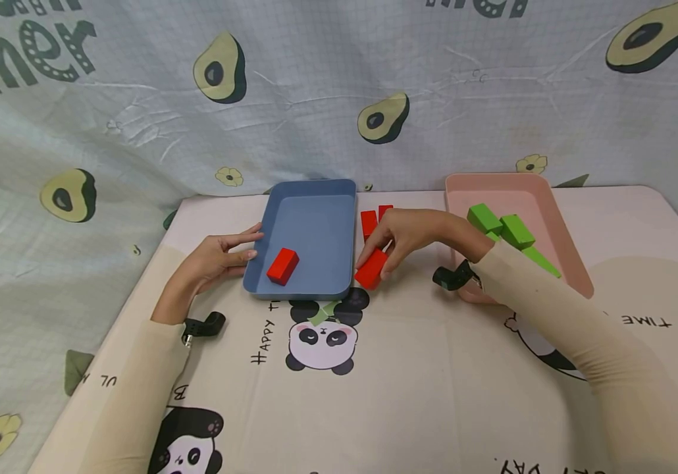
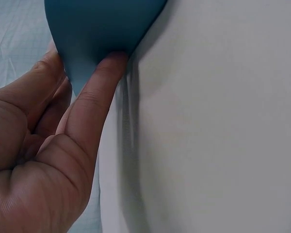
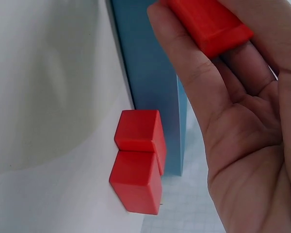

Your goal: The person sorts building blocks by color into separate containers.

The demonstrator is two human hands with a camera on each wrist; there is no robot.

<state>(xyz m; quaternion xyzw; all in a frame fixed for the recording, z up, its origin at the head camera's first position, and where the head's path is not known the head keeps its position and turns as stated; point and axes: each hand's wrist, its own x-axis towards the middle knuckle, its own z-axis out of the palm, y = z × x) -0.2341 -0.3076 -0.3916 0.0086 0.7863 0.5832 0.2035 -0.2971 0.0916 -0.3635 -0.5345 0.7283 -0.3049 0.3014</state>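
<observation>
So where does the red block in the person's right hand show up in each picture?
Head: red block just right of and below centre.
Left wrist: not in it.
Right wrist: red block at the top, right of centre, in the fingers.
Shared landmark: the blue tray, in all three.

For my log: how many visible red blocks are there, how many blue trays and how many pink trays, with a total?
Red blocks: 4 (1 in the blue tray, 1 in the right hand, 2 on the table)
Blue trays: 1
Pink trays: 1
Total: 6
</observation>
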